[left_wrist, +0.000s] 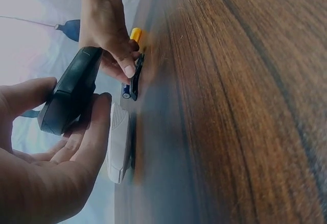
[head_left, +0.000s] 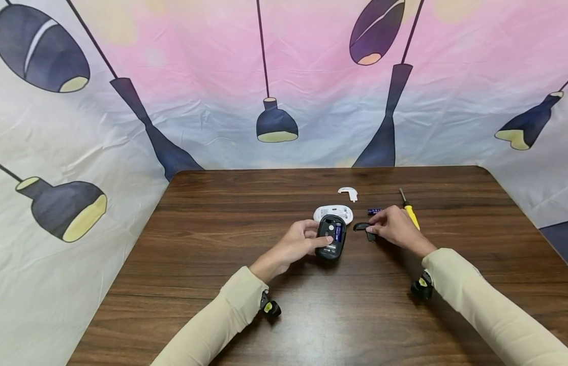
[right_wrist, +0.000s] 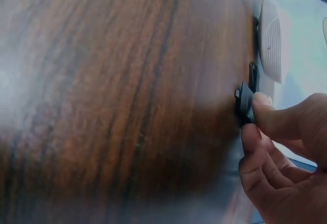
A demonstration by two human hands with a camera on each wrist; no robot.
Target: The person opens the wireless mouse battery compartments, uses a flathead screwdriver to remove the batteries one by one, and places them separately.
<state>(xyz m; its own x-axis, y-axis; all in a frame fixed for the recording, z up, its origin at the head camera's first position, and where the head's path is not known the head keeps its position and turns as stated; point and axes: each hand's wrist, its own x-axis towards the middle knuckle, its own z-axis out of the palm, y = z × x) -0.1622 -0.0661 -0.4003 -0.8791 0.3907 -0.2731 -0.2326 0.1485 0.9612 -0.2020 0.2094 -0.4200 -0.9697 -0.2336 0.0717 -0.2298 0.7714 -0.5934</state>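
My left hand [head_left: 295, 245] holds a black computer mouse [head_left: 326, 252] with its underside facing up and the thumb across it. A dark blue battery [head_left: 338, 233] lies in the mouse's uncovered compartment. In the left wrist view, fingers and thumb grip the mouse [left_wrist: 71, 94] by its sides, above the table. To the right, my right hand [head_left: 395, 227] pinches a black battery cover [head_left: 360, 226] at the tabletop. Thumb and fingertips are on the edge of this cover [right_wrist: 245, 100] in the right wrist view.
Behind the black mouse lies a white mouse [head_left: 333, 210], underside up, with a white battery cover [head_left: 349, 192] beyond it. Near the right hand are a loose blue battery [head_left: 373, 211] and a yellow-handled screwdriver [head_left: 410, 216]. The brown wooden table [head_left: 210, 203] meets a patterned cloth at its far edge.
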